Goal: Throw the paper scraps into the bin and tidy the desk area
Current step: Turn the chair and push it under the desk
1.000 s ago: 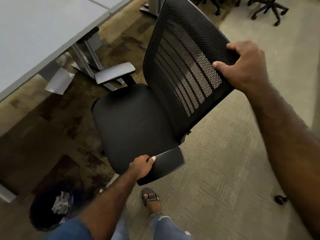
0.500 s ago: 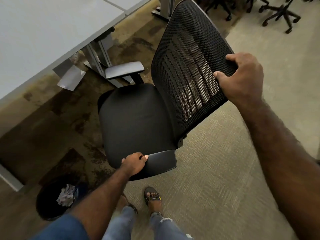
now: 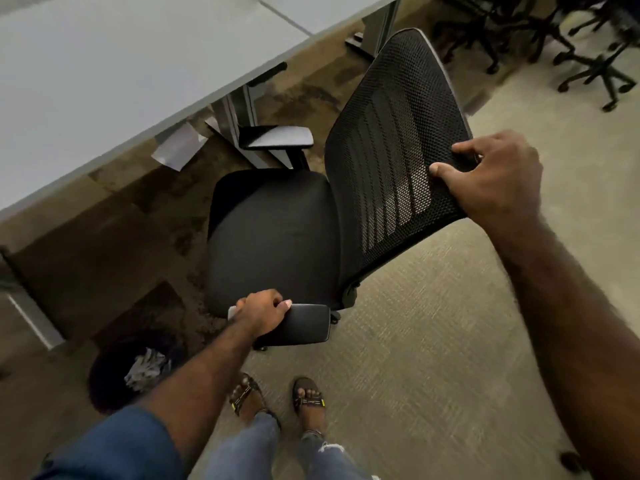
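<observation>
The office chair [image 3: 277,237] stands just beside the desk [image 3: 104,81], its seat facing the desk edge and its far armrest [image 3: 277,138] already close to the desk leg [image 3: 239,123]. The left hand [image 3: 261,315] is closed around the front of the near armrest [image 3: 301,323], with the thumb on top of the pad. The right hand [image 3: 495,178] is clamped on the side edge of the mesh backrest [image 3: 391,133], thumb on the front face and fingers wrapped behind the frame.

I judge that the chair is rather heavy but rolls easily on its casters, so it needs a push and not a lift. The carpet [image 3: 415,323] probably gives some drag. The mesh is soft and gives way under pressure, therefore the rigid frame at its edge is the better place to hold, as the right hand does. The armrest is stiff and lets the left hand steer the seat.

The bin [image 3: 110,372] stands on the floor on the near side of the desk, to the left of the chair, and crumpled paper scraps [image 3: 145,367] lie inside it. One flat sheet [image 3: 178,148] lies under the desk edge, near the leg. It is light and thin, best pinched at a corner.
</observation>
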### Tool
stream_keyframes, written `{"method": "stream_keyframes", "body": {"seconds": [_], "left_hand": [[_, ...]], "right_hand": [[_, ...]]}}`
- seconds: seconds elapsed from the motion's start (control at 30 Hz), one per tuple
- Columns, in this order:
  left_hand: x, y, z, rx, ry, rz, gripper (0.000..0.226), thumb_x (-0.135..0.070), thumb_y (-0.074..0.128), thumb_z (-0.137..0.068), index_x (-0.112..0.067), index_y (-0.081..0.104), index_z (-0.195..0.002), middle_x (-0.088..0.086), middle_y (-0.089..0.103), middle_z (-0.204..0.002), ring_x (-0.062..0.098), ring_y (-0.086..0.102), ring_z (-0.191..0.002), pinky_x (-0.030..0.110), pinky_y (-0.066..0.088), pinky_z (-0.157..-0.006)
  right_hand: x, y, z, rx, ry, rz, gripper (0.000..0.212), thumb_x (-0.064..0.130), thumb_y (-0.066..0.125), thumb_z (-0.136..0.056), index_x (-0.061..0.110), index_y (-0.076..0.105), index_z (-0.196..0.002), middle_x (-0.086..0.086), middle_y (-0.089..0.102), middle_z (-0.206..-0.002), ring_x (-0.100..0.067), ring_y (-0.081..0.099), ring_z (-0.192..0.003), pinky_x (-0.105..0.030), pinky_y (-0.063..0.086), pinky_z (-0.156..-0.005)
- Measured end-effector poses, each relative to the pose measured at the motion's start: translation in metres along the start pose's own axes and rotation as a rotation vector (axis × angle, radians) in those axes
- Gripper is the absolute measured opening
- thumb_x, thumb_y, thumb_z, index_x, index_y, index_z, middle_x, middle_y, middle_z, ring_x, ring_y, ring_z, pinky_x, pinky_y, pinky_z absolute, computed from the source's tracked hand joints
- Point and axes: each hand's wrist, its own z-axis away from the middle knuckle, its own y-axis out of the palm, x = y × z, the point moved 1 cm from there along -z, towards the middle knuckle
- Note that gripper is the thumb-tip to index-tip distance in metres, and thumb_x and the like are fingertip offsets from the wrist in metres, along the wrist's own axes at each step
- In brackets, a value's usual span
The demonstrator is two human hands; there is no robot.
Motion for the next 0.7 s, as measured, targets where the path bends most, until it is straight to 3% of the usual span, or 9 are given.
{"method": "stream_keyframes", "body": {"seconds": [0.17, 0.3, 0.47, 0.6, 0.7], "left_hand": [[-0.007, -0.021, 0.005, -0.040, 0.031, 0.197, 0.044, -0.059, 0.050, -0.103, -0.022, 0.069, -0.118, 0.002, 0.072, -0.120, 0.027, 0.065, -0.117, 0.046, 0.047, -0.106], [-0.024, -0.038, 0.012, -0.222, 0.159, 0.395, 0.039, -0.056, 0.056, -0.101, -0.021, 0.072, -0.104, -0.005, 0.071, -0.101, 0.021, 0.068, -0.101, 0.044, 0.055, -0.095], [-0.062, -0.072, 0.030, -0.379, 0.336, 0.633, 0.034, -0.052, 0.062, -0.101, -0.022, 0.076, -0.108, -0.010, 0.072, -0.102, 0.008, 0.066, -0.099, 0.036, 0.056, -0.094], [-0.086, -0.095, 0.048, -0.428, 0.415, 0.721, 0.033, -0.055, 0.062, -0.099, -0.026, 0.076, -0.108, -0.013, 0.073, -0.103, 0.001, 0.066, -0.099, 0.028, 0.055, -0.092], [-0.094, -0.107, 0.067, -0.452, 0.433, 0.797, 0.038, -0.057, 0.061, -0.099, -0.024, 0.076, -0.113, -0.012, 0.073, -0.107, 0.001, 0.067, -0.101, 0.029, 0.057, -0.093]], "right_hand": [[0.029, 0.002, 0.008, 0.030, -0.056, 0.016, 0.057, 0.067, 0.077, -0.076, 0.026, 0.079, -0.116, -0.009, 0.072, -0.108, -0.026, 0.067, -0.096, -0.037, 0.053, -0.086], [0.051, 0.004, 0.009, 0.099, -0.109, 0.062, 0.053, 0.067, 0.077, -0.077, 0.026, 0.081, -0.109, -0.010, 0.067, -0.099, -0.028, 0.066, -0.087, -0.037, 0.054, -0.078], [0.084, 0.000, 0.009, 0.204, -0.203, 0.069, 0.033, 0.054, 0.079, -0.082, 0.024, 0.085, -0.095, -0.004, 0.074, -0.082, -0.021, 0.063, -0.069, -0.029, 0.052, -0.069], [0.111, 0.003, 0.015, 0.287, -0.251, 0.124, 0.025, 0.048, 0.078, -0.084, 0.025, 0.084, -0.089, -0.005, 0.076, -0.082, -0.026, 0.067, -0.077, -0.034, 0.055, -0.073], [0.126, 0.009, 0.020, 0.352, -0.262, 0.168, 0.020, 0.043, 0.076, -0.085, 0.025, 0.083, -0.089, -0.005, 0.075, -0.084, -0.029, 0.068, -0.080, -0.033, 0.054, -0.073]]}}
